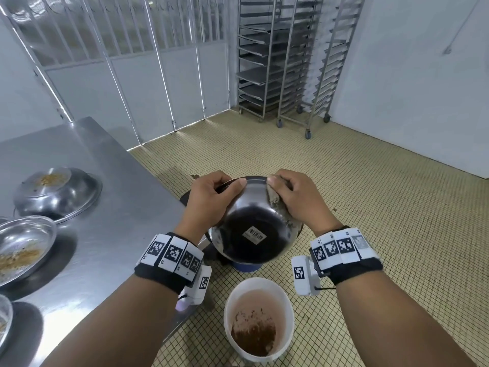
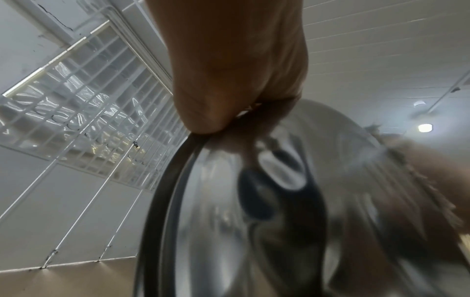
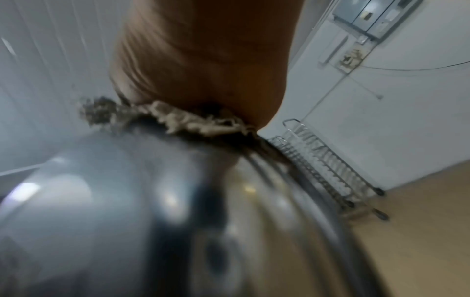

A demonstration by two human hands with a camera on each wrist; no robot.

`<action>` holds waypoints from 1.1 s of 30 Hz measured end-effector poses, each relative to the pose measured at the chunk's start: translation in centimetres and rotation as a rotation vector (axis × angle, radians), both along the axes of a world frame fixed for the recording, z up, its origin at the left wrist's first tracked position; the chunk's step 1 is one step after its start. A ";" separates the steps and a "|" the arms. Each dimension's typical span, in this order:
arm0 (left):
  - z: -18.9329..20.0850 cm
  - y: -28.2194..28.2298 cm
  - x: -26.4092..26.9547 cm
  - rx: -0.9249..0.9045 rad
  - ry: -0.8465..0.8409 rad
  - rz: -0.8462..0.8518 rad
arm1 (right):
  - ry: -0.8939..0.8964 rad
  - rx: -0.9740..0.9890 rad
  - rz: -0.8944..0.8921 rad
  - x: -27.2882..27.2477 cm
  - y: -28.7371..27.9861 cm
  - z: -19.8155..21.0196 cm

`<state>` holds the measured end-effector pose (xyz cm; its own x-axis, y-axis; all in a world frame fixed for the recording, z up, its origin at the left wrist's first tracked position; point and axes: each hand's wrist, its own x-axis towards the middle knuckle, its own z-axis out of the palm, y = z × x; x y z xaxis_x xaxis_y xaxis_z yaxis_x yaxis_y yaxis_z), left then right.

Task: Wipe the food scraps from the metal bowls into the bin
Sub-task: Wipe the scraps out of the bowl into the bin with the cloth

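Metal bowl [image 1: 254, 221] tipped mouth-away over the dark bin [image 1: 189, 198], left hand [image 1: 209, 200] fingers pinching its rim to steady it while right hand [image 1: 299, 197] fingers press a rag [image 1: 275, 200] along the edge.

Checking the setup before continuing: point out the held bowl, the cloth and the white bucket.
held bowl [image 1: 254, 221]: head view, dark outer underside above the barcode sticker.
cloth [image 1: 275, 200]: head view, fold under the right hand's fingers.
white bucket [image 1: 287, 295]: head view, right rim.
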<state>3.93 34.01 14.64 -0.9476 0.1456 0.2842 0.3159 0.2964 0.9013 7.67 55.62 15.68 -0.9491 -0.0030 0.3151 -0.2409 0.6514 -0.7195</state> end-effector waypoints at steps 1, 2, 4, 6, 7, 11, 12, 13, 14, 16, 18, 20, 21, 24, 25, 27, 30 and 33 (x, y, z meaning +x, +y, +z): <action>0.0 0.1 0.1 0.001 0.002 -0.011 | 0.003 0.049 0.019 -0.1 -0.2 0.4; 0.0 0.0 0.0 0.009 0.009 -0.014 | 0.002 0.064 0.031 -0.1 -0.2 0.6; 0.2 -0.2 -0.1 0.017 0.022 0.000 | -0.008 -0.009 0.026 0.0 0.0 0.3; 0.3 -0.7 -0.3 0.034 0.011 0.049 | -0.028 -0.163 -0.005 0.5 0.4 -0.8; 0.2 -0.8 -0.4 0.047 0.005 0.073 | -0.039 -0.232 -0.020 0.7 0.6 -1.4; -0.6 -0.7 0.0 0.016 -0.010 0.103 | -0.054 -0.251 -0.063 0.5 0.5 -1.9; -0.7 -0.7 0.1 0.000 -0.003 0.090 | -0.033 -0.204 -0.067 0.2 0.5 -1.4; -0.8 -0.6 0.0 -0.031 0.016 0.063 | -0.006 -0.149 -0.062 0.0 0.6 -0.8; -0.8 -0.7 -0.1 -0.085 0.041 0.023 | 0.016 -0.101 -0.050 -0.2 0.6 -0.2; -0.1 -0.7 -0.1 -0.213 0.089 -0.082 | 0.034 -0.015 0.003 -0.5 0.5 0.6; 0.6 -0.6 0.0 -0.268 0.125 -0.178 | 0.040 0.060 0.039 -0.7 0.0 0.7; 1.0 -0.5 -0.1 -0.232 0.128 -0.209 | 0.045 0.045 0.053 -0.7 -0.3 0.5; 1.0 -0.5 -0.1 -0.206 0.115 -0.210 | 0.039 0.019 0.057 -0.6 -0.4 0.4; 0.8 -0.9 -0.4 -0.113 0.057 -0.166 | -0.004 -0.088 0.040 -0.2 -0.3 -0.2; 0.7 -1.1 -0.5 -0.066 0.042 -0.134 | -0.014 -0.148 0.028 0.0 -0.1 -0.6; 0.4 -1.5 -0.5 0.011 0.011 -0.072 | -0.043 -0.273 0.007 0.3 0.2 -1.4; -0.1 -1.4 -0.5 0.039 -0.031 -0.039 | -0.038 -0.289 -0.010 0.4 0.4 -2.0; -0.1 -0.8 -0.1 0.033 -0.033 -0.078 | -0.017 -0.082 0.002 -0.2 0.0 -0.4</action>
